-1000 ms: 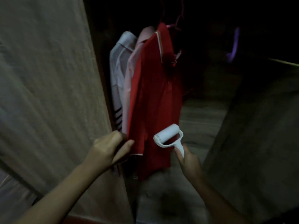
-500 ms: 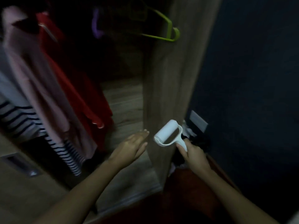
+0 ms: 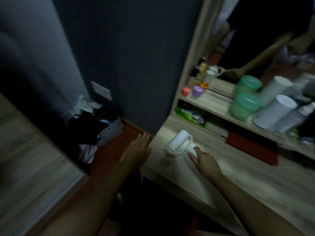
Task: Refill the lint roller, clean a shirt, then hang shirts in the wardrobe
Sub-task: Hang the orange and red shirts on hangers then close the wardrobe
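right hand (image 3: 205, 161) gripped the lint roller (image 3: 179, 143) by its handle, roll slanting ahead-left of the grip; left hand (image 3: 137, 151), fingers straight, farther left.

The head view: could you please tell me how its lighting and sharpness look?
In the head view the room is dim, brightest on the desk top around the lint roller; the green jar and white canister at right smear with motion blur.

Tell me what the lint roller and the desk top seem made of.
Lint roller: white plastic frame, smooth with slight sheen; roll looks like matte paper, blur leaves it open. Desk top: pale streaked grain, likely wood laminate, matte.
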A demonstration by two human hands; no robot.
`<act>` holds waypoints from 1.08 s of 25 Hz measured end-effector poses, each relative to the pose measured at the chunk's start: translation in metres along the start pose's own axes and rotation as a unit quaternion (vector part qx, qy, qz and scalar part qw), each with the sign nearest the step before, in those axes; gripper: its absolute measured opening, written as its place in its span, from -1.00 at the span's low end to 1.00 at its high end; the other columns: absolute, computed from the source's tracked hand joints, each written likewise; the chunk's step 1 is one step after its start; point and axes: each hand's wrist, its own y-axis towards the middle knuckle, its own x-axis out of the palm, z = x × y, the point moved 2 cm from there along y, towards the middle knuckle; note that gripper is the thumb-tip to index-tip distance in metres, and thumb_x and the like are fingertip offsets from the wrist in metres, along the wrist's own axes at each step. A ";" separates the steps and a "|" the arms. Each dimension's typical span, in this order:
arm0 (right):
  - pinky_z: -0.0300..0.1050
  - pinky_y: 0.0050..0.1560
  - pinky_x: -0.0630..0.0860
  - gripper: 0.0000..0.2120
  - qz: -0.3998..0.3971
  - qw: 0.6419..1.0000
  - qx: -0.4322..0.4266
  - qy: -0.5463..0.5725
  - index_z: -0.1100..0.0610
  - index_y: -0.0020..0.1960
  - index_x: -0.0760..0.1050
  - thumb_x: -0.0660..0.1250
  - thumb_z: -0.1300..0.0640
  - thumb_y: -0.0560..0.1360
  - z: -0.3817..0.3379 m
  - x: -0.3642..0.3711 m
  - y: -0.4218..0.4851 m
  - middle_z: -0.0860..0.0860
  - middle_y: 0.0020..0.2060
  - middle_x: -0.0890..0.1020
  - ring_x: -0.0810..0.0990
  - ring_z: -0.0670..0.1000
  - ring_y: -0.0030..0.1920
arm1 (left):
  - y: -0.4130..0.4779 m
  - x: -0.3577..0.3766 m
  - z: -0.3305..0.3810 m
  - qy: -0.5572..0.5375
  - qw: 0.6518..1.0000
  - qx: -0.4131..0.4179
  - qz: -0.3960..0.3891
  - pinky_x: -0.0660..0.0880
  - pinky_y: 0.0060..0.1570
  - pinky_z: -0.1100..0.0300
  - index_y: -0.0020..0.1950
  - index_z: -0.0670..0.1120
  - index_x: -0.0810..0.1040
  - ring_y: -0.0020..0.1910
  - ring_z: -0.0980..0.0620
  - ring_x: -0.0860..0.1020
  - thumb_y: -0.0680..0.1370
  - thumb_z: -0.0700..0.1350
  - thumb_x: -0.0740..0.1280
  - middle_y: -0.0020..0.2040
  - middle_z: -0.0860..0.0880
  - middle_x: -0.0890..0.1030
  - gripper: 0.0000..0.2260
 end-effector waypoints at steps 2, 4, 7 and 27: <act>-0.03 -0.24 0.40 -0.22 -0.018 0.999 0.045 -0.011 0.03 0.13 0.34 -0.29 -0.50 0.33 0.056 -0.008 -0.018 0.11 -0.08 0.65 0.60 0.18 -0.10 | 0.023 0.029 0.050 -0.013 0.999 0.021 -0.023 0.41 0.20 -0.16 0.36 -0.30 0.36 0.31 -0.31 0.41 0.57 0.15 -0.20 0.35 -0.32 0.40 -0.33; -0.02 -0.21 0.43 -0.39 -0.030 0.996 0.088 -0.018 0.06 0.15 0.34 -0.13 -0.38 0.45 0.096 -0.009 -0.035 0.13 -0.06 0.65 0.60 0.19 -0.09 | 0.036 0.047 0.093 -0.037 0.998 0.039 -0.029 0.37 0.25 -0.12 0.41 -0.26 0.31 0.37 -0.27 0.36 0.57 0.13 -0.09 0.40 -0.28 0.35 -0.40; -0.02 -0.18 0.44 -0.59 -0.048 0.991 0.124 -0.028 0.08 0.18 0.34 0.03 -0.21 0.55 0.138 -0.004 -0.055 0.14 -0.03 0.64 0.60 0.18 -0.08 | 0.055 0.084 0.136 -0.002 0.996 0.071 -0.054 0.11 0.43 -0.04 0.50 -0.16 0.14 0.52 -0.13 0.03 0.59 0.03 0.08 0.54 -0.15 0.04 -0.48; -0.06 -0.10 0.42 -0.53 0.127 0.984 -0.127 0.020 0.12 0.07 0.45 0.17 -0.22 0.39 0.028 -0.118 0.025 0.06 -0.07 0.51 0.47 0.09 -0.03 | 0.083 -0.075 0.113 -0.016 0.998 0.055 0.029 -0.04 0.46 0.02 0.53 -0.11 -0.05 0.53 0.00 -0.10 0.62 0.09 0.03 0.56 -0.05 -0.05 -0.44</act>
